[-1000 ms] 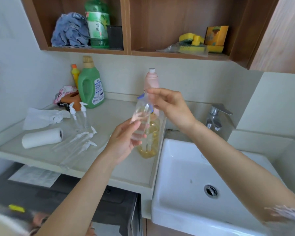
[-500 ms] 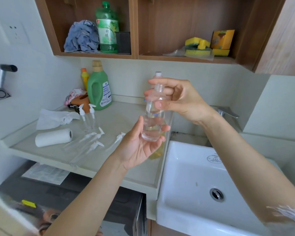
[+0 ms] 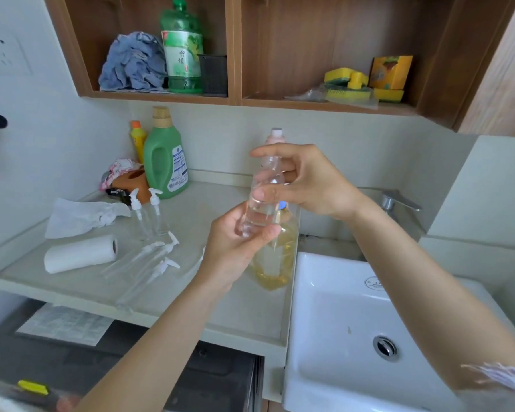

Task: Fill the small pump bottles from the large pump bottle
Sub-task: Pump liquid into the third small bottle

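Above the desk [image 3: 107, 286] edge, beside the sink [image 3: 333, 292], a small clear bottle [image 3: 262, 197] was held upright: base gripped by the left hand [image 3: 235, 248], neck pinched by the right hand [image 3: 306, 179]. Behind it, the large bottle [image 3: 275, 263] of yellow liquid was stood on the desk.

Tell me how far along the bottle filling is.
Early. In hand: one small clear bottle, top open, gripped at its base by the left hand and near its neck by the right hand, above the large bottle of yellow liquid. Left: two upright pump bottles and several lying ones all look empty.
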Action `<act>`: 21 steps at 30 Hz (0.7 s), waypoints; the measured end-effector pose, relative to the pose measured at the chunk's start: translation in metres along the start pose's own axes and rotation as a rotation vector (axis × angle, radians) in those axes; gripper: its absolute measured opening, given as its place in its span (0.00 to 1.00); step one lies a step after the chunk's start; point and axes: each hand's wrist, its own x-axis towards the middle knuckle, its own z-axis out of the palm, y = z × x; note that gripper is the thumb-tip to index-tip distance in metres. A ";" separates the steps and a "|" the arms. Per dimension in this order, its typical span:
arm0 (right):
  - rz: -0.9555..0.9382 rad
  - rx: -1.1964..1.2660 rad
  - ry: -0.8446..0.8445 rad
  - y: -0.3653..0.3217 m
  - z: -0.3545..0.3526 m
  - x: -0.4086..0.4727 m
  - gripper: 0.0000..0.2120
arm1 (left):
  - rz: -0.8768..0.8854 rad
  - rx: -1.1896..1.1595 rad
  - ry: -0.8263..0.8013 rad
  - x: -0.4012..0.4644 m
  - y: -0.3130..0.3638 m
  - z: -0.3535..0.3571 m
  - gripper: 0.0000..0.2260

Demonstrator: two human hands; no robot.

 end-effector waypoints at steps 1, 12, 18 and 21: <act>-0.001 0.076 -0.049 0.001 0.000 0.003 0.27 | -0.055 -0.044 -0.088 0.004 -0.003 -0.008 0.20; 0.065 -0.135 0.347 0.071 -0.002 0.033 0.07 | -0.218 0.217 -0.069 0.026 -0.059 -0.052 0.08; 0.056 -0.355 0.360 0.106 -0.002 0.027 0.09 | -0.225 0.332 -0.010 0.035 -0.069 -0.048 0.16; -0.040 -0.388 0.395 0.110 -0.004 0.030 0.08 | -0.200 0.326 -0.004 0.041 -0.064 -0.044 0.18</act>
